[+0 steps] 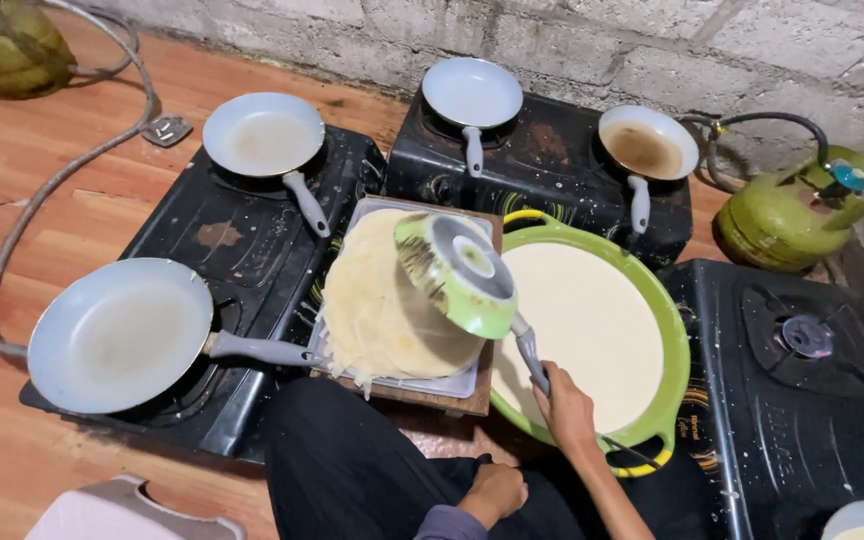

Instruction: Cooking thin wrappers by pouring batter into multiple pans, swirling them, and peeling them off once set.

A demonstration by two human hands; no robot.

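One pan (457, 270), gripped by the right hand (564, 410), tilts over the crepe stack (382, 310) at the tray (457, 385) edge; a crepe may land folded; left hand (492, 492) rests fisted

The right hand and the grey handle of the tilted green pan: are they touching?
Touching. The head view shows the right hand closed around the grey handle of the green pan, held tilted over the stack of crepes.

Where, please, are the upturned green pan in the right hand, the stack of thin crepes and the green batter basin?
upturned green pan (457, 268), head view, on its scorched underside.
stack of thin crepes (372, 310), head view, on the top sheet.
green batter basin (674, 340), head view, on its right rim.
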